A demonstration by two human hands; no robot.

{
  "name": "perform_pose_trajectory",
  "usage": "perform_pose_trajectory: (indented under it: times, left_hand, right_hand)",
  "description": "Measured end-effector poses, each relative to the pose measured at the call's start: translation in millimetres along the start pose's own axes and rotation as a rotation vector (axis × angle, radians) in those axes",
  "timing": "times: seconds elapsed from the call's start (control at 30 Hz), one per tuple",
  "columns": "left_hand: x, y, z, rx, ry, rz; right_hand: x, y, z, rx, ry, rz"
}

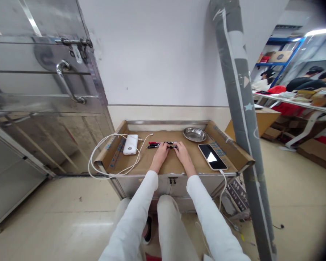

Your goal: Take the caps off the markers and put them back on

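Both hands meet over the middle of the cardboard-lined tabletop. My left hand has its fingers bent and closed at a black pen, whose end sticks out to the left. My right hand comes in from the other side, fingers closed on a dark, pen-like piece between the hands. Whether both hands grip one and the same pen is hidden by the fingers. Just behind them lies a red pen, partly covered by the left fingers.
A white power bank with a looped white cable lies at left. At right are a phone on a charging cable and a round metal dish. A tall grey roll leans beside the cabinet. People sit at a far table.
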State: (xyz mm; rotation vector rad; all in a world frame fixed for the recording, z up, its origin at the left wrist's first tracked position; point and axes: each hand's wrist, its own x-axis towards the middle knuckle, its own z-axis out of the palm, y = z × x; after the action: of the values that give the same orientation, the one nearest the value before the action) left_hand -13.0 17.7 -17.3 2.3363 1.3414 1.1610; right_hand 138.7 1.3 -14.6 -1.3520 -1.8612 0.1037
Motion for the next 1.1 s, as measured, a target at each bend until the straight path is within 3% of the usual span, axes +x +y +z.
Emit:
perform_pose_trajectory:
  times: [0.17, 0.37, 0.73, 0.93, 1.1]
  left_hand:
    - [-1, 5, -4.2, 0.089, 0.068, 0.003]
    - [-1, 7, -5.5, 0.214, 0.055, 0.044]
    - [-2, 11, -7.2, 0.318, 0.091, -0.050]
    - [-10, 20, -17.1, 0.424, 0.352, -0.335]
    - [-16, 26, -21.0, 0.396, 0.343, -0.455]
  right_hand:
    - [0, -6, -4, -0.058, 0.045, 0.008]
    - [-1, -8, -8, -0.204, 0.043, 0.012]
    - [0, -8, -8, -0.284, -0.010, 0.054]
    - [0, -10, -10, -0.282, 0.013, 0.005]
    - [-1, -11, -9, -0.334, 0.006, 0.010]
